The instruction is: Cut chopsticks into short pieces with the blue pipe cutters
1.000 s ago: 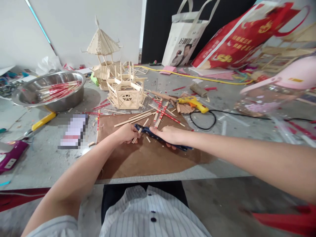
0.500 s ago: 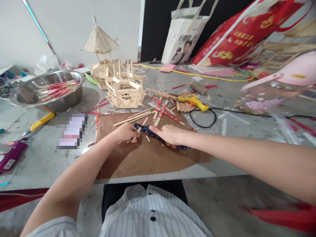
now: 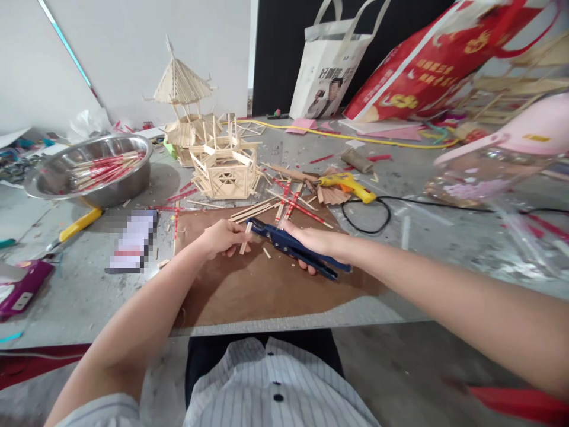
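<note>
Apparently for trimming, the left grip (image 3: 223, 238) pinches wooden strips (image 3: 245, 243) at the blue cutter (image 3: 279, 239) in the right grip (image 3: 312, 242), whose next squeeze would need them steady.

The thin sticks (image 3: 243, 248) look like matt bare wood, the basin (image 3: 127, 181) glossy metal, the glue gun (image 3: 351, 187) smooth plastic

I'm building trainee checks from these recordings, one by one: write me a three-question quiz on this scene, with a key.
1. What does the right hand grip?
A) a yellow glue gun
B) a blue hand tool
C) a phone

2. True or false: the metal bowl holds red-and-pale sticks.

3. Fill in: the left hand holds pale ____ at the tool's tip.

Key: 1. B; 2. true; 3. wood
</note>
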The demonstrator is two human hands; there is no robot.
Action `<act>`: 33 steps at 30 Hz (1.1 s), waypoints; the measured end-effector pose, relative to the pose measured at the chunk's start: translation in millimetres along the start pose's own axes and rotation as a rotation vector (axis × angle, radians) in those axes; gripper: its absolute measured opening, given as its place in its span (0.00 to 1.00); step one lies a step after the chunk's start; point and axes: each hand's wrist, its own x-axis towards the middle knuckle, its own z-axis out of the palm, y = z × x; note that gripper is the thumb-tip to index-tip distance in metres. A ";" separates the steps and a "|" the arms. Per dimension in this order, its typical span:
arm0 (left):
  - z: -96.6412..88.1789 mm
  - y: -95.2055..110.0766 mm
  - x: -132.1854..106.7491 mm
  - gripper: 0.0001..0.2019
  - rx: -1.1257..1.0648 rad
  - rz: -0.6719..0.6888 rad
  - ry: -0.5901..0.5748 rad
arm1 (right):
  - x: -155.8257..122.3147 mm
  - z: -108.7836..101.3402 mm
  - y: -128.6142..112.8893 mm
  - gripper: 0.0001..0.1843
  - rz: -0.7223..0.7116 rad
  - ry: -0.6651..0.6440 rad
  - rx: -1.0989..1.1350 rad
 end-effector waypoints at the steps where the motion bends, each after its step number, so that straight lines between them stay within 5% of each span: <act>1: -1.4 -0.6 0.1 0.14 -0.027 0.023 0.032 | -0.9 -3.0 1.5 0.45 -0.013 0.006 -0.015; 3: -3.4 -1.3 0.4 0.16 -0.066 0.058 0.108 | -3.2 -8.1 4.2 0.45 -0.049 0.078 -0.153; 8: -7.2 1.2 0.1 0.17 -0.119 0.154 0.369 | -7.6 -5.3 12.4 0.40 -0.167 0.504 -0.750; 14: -8.7 -2.6 4.0 0.19 -0.099 0.218 0.497 | -2.8 18.7 22.7 0.34 -0.253 0.738 -0.996; 25: -1.1 -2.8 6.6 0.18 -0.135 0.122 0.476 | 3.9 21.3 32.0 0.38 -0.397 0.766 -0.985; 29: -1.3 -4.4 7.9 0.18 -0.141 0.117 0.465 | 5.1 -10.7 5.0 0.30 -0.473 0.756 -0.820; 33: -1.8 -4.0 7.7 0.18 -0.160 0.111 0.443 | 46.3 -50.5 -32.6 0.21 -0.371 0.807 -0.718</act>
